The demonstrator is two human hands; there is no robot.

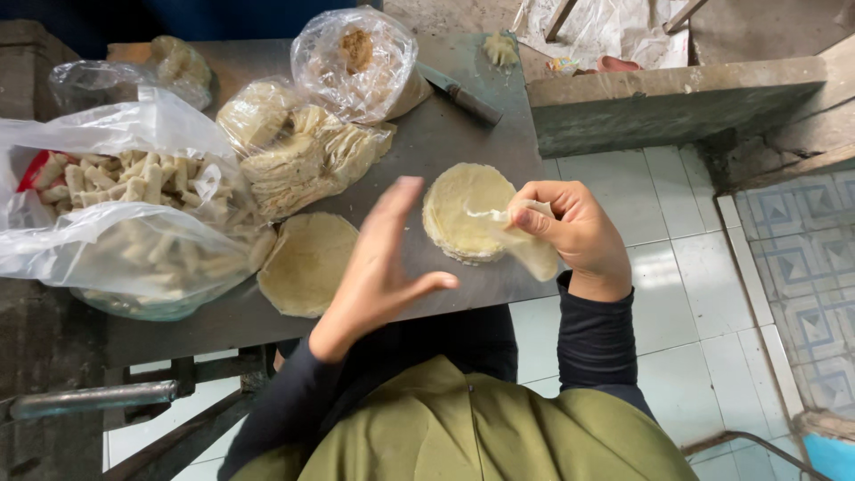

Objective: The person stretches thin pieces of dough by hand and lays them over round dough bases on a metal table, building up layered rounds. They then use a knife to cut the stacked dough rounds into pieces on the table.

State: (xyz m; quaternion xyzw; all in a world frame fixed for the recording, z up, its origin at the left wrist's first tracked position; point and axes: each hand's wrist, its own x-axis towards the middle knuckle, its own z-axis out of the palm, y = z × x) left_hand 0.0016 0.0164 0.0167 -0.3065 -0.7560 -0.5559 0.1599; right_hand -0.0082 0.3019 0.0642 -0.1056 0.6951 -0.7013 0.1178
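Fingers of the right hand (570,227) pinch and peel one thin wrapper (521,240) off the round stack (463,214) at frame centre on the dark worktop (445,134), while the left hand (383,267) hovers wide open, empty, beside it.

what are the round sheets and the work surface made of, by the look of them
Round sheets: thin pale dough, matte; the one in the right hand droops limply. Work surface: probably metal, dark grey with a dull sheen and a thin straight edge.
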